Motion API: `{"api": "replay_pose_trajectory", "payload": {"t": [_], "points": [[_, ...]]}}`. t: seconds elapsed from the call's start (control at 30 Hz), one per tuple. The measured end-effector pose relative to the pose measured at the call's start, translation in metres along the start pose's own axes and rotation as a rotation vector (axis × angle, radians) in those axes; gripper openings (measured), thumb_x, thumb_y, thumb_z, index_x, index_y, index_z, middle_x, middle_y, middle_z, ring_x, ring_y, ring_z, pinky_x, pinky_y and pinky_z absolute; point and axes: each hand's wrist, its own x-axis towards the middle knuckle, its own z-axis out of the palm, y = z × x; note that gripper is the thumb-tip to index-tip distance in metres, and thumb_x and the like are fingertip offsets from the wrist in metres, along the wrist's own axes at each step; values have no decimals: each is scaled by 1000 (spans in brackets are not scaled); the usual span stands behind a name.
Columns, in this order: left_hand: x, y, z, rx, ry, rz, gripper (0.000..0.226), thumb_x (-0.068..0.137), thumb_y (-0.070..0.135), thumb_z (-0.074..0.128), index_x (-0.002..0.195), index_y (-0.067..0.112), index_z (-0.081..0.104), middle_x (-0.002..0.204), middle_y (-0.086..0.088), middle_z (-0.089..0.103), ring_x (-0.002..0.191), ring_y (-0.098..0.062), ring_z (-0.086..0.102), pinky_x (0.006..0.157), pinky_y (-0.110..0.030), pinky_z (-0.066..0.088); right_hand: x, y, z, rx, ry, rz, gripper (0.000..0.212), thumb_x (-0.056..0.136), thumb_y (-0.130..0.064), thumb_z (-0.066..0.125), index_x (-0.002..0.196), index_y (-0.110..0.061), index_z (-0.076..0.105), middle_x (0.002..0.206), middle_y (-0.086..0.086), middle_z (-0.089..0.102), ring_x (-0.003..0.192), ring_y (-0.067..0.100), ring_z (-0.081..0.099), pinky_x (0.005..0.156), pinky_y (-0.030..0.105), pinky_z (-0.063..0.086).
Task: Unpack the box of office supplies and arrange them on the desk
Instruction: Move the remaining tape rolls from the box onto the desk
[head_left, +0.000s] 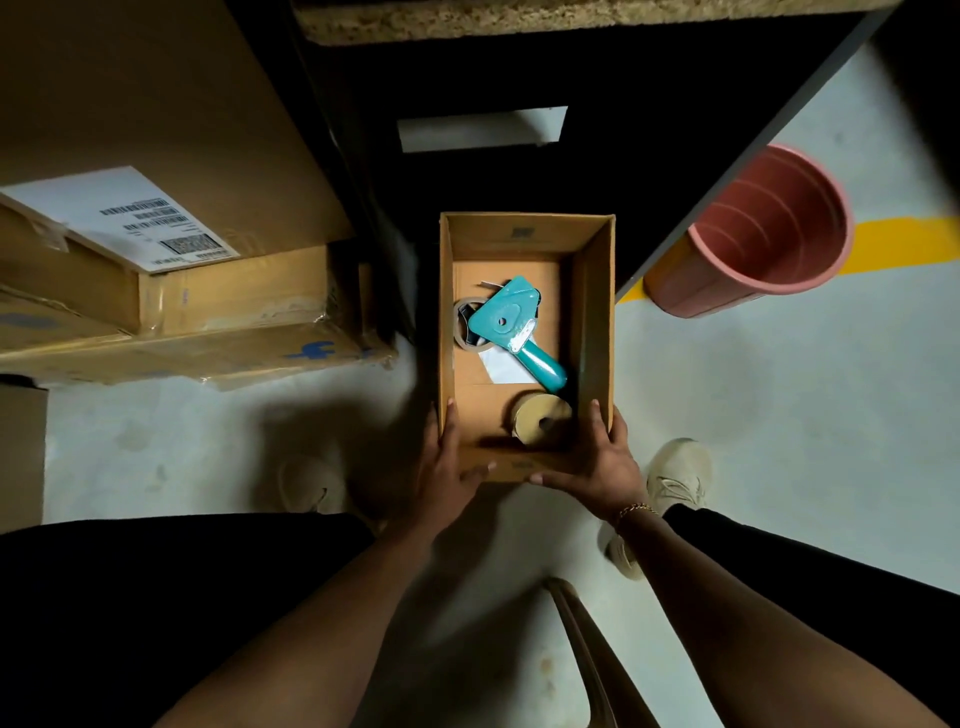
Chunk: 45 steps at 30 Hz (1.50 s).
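Two hands on one box: the left hand (441, 467) and right hand (602, 462) clamp the near corners of the open cardboard box (597, 322).
Box position: over the pale floor (753, 395), centre of view, just near of a dark desk frame (779, 130); whether it rests on the floor or is held clear cannot be told.
Grip: thumbs hooked over the side walls, fingers wrapped under the near end; a paired hold, judged suited to carrying the box level so the contents do not slide.
Contents: teal tape dispenser (511, 325) lying flat, handle pointing near-right; brown tape roll (540, 418) on edge against the near wall; a white slip (501, 366) under the dispenser.
Task stage: nothing unpacked yet, by appearance.
Left surroundings: stacked shipping cartons (156, 260), top one bearing a label.
Right surroundings: reddish bin (769, 228), apart from the box, beside a yellow floor line (904, 239).
Far edge: chipboard desktop edge (519, 15).
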Motion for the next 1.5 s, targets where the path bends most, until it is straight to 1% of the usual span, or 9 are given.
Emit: {"api": "replay_pose_trajectory", "payload": {"t": [0.13, 0.27, 0.33, 0.53, 0.7, 0.9, 1.07, 1.27, 1.5], "points": [[20, 17, -21, -18, 62, 17, 105, 80, 58, 67, 156, 26, 2, 165, -4, 3, 145, -31, 26, 108, -39, 37, 12, -14, -28, 1, 48, -45, 131, 58, -68, 79, 157, -25, 6, 164, 0, 3, 145, 28, 30, 110, 37, 39], [61, 36, -51, -51, 111, 20, 109, 75, 59, 71, 156, 32, 2, 164, 0, 7, 147, -31, 21, 112, -49, 35, 41, -41, -61, 1, 70, -110, 127, 61, -67, 78, 157, -23, 7, 164, -2, 4, 144, 27, 29, 108, 36, 41], [79, 42, -66, -41, 141, 57, 111, 74, 59, 72, 156, 28, 4, 163, -4, 14, 146, -32, 23, 111, -47, 37, 57, -57, -74, 15, 88, -126, 127, 61, -66, 80, 157, -22, 10, 164, -1, 7, 145, 27, 29, 110, 37, 40], [141, 67, -108, 4, 232, 18, 110, 73, 56, 74, 156, 24, 10, 163, -4, 15, 148, -30, 16, 116, -47, 23, 111, -93, -108, 29, 182, -192, 124, 60, -62, 82, 156, -18, 19, 162, 1, 15, 145, 25, 28, 112, 31, 34], [188, 81, -124, -147, 292, 35, 110, 67, 41, 85, 155, 22, 20, 158, -6, 28, 144, -28, 27, 113, -35, 29, 149, -113, -128, -5, 244, -212, 121, 61, -64, 81, 156, -20, 21, 162, 2, 16, 146, 27, 24, 114, 35, 30], [220, 77, -118, -145, 243, 6, 114, 64, 42, 86, 155, 19, 21, 157, -9, 31, 142, -29, 32, 114, -38, 33, 173, -112, -124, -3, 220, -173, 120, 60, -65, 80, 156, -22, 20, 163, 3, 14, 148, 28, 22, 115, 40, 31], [226, 68, -109, -158, 261, -26, 112, 67, 43, 83, 155, 23, 18, 158, -7, 30, 143, -31, 29, 114, -44, 33, 178, -109, -115, 35, 204, -168, 111, 67, -61, 78, 155, -23, 23, 163, 1, 14, 147, 28, 24, 114, 39, 32], [198, 76, -109, -142, 250, -44, 89, 85, 41, 69, 156, 24, 18, 163, -6, 15, 149, -29, 16, 119, -44, 23, 159, -109, -121, -108, 98, -155, 103, 74, -63, 71, 155, -25, 21, 165, 6, 5, 145, 34, 27, 114, 41, 34], [108, 94, -141, 154, 214, 108, 87, 90, 54, 55, 156, 23, 8, 165, -4, 4, 148, -32, 17, 117, -44, 19, 77, -113, -137, -180, 40, -147, 99, 80, -66, 61, 156, -20, 18, 164, 14, 7, 151, 29, 15, 120, 35, 19]]}}
